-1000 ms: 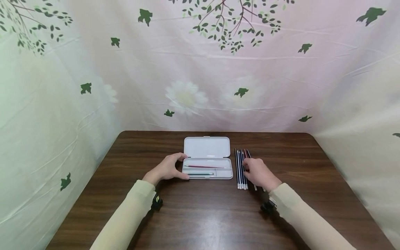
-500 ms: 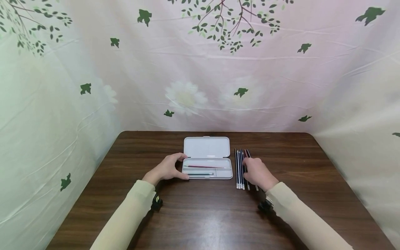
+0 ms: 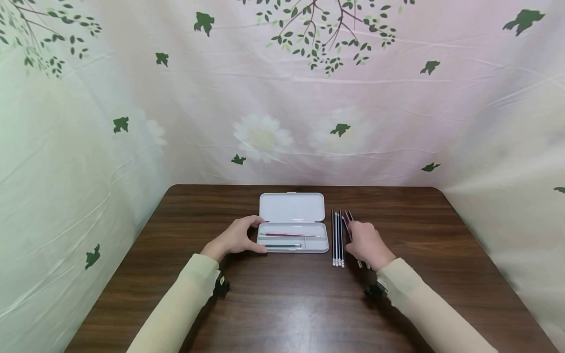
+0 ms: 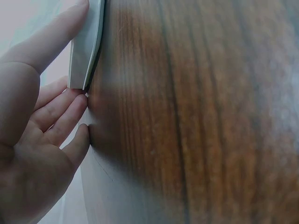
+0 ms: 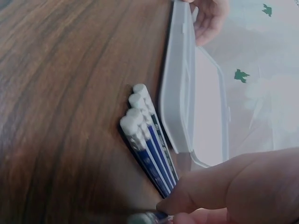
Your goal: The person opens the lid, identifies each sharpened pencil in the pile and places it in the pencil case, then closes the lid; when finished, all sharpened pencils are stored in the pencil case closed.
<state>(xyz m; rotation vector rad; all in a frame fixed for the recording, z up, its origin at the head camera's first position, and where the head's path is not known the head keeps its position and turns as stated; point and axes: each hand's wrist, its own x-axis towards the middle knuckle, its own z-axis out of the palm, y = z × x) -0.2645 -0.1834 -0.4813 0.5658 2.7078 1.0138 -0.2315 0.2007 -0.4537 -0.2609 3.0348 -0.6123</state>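
An open white pencil case (image 3: 316,246) lies on the table. Its back compartment has a red pencil (image 3: 287,235), its front one a green pencil (image 3: 282,245). My left hand (image 3: 238,236) grips the case's left end, thumb at the front corner and fingers behind; in the left wrist view the thumb lies along the case wall (image 4: 85,51). Right of the case, several dark-blue pencils (image 3: 337,245) lie side by side, white erasers toward me. My right hand (image 3: 367,242) pinches pencils (image 3: 347,221) just right of that row; a held pencil's end (image 5: 148,218) shows beneath the thumb in the right wrist view.
The brown wooden table (image 3: 282,304) has rounded far corners. A pale cloth (image 3: 282,98) printed with leaves and flowers hangs behind it and along both sides. The case's lid (image 3: 292,207) lies folded back toward the far edge.
My right hand and the pencils under it moved left against the row, then slightly right again, leaving a gap. The row shifted slightly left. My left hand and the case stayed put.
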